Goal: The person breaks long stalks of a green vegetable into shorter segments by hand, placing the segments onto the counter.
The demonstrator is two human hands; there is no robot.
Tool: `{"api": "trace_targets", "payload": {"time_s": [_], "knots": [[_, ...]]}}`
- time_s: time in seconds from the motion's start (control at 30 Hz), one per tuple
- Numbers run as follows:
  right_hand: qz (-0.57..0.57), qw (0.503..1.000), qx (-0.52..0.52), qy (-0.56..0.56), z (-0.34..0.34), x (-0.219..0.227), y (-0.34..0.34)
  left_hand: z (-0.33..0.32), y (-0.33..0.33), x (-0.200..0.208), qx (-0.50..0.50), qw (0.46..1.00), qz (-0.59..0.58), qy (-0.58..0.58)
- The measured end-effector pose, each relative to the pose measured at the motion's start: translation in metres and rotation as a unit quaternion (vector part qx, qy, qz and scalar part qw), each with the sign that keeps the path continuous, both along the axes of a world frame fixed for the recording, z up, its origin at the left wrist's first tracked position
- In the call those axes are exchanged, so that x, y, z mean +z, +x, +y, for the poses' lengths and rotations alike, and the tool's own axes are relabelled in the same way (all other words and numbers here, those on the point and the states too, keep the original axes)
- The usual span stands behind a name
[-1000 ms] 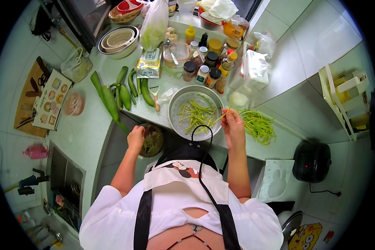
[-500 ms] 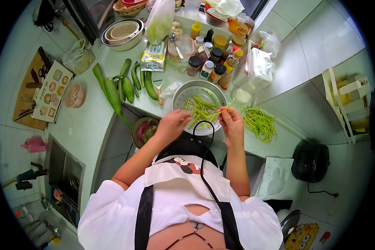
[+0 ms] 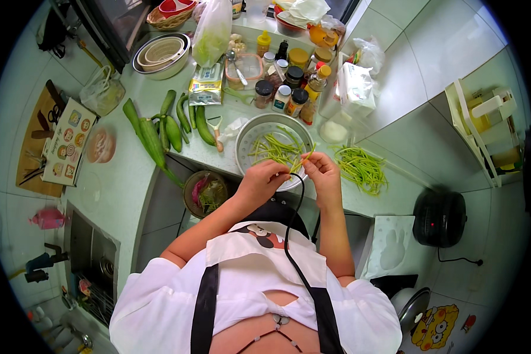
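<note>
My right hand (image 3: 325,177) pinches a thin yellow-green vegetable stem (image 3: 311,151) over the near right rim of a round metal basin (image 3: 240,154). Close beside it, my left hand (image 3: 261,184) is closed, its fingertips pressed together at the stem's lower end. Cut green stems (image 3: 274,150) lie loosely in the basin. Right of the basin, a pile of long uncut stems (image 3: 360,170) rests on the counter. Below the counter edge, left of my left hand, stands a waste bin (image 3: 189,197) with pink and green scraps. A black cord hangs in front of my fingers.
Green gourds (image 3: 150,138) and a peeler (image 3: 218,138) lie left of the basin. Behind it stand several seasoning jars (image 3: 282,97) and a plastic box (image 3: 251,68). Stacked bowls (image 3: 162,56) are at the far left, a sink (image 3: 91,242) at left, a black cooker (image 3: 439,217) at right.
My left hand has moved right, from the basin's left side to the stem in my right hand, and its fingers have closed. The stem now points less outward. The view has shifted slightly.
</note>
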State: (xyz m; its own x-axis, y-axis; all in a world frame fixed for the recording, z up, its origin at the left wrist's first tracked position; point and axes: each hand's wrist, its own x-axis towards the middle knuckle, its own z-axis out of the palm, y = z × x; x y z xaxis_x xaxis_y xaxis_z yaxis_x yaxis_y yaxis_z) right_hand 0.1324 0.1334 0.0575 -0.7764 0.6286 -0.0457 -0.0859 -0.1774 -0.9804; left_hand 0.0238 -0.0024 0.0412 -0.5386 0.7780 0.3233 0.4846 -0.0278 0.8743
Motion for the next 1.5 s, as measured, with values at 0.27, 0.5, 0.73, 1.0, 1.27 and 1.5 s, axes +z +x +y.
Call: {"api": "trace_targets", "payload": {"time_s": [0.27, 0.5, 0.73, 1.0, 1.27, 1.5], "knots": [[-0.081, 0.98, -0.046, 0.178, -0.004, 0.011, 0.006, 0.006, -0.001, -0.011, 0.043, 0.996, 0.07, -0.018], [-0.196, 0.923, -0.056, 0.325, -0.019, 0.004, 0.008, 0.007, -0.012, -0.031, 0.071, 0.965, -0.251, 0.016], [-0.155, 0.903, -0.033, 0.4, -0.037, -0.003, 0.001, 0.008, -0.009, -0.033, 0.045, 0.872, -0.484, 0.059], [-0.141, 0.891, -0.074, 0.424, -0.036, -0.001, -0.002, 0.006, -0.009, -0.023, 0.017, 0.905, -0.415, 0.091], [-0.136, 0.9, -0.072, 0.407, -0.032, 0.001, -0.001, 0.0, -0.016, -0.021, 0.018, 0.9, -0.425, 0.096], [-0.137, 0.904, -0.063, 0.4, -0.032, -0.001, -0.001, 0.001, -0.014, -0.015, 0.051, 0.914, -0.394, 0.081]]}}
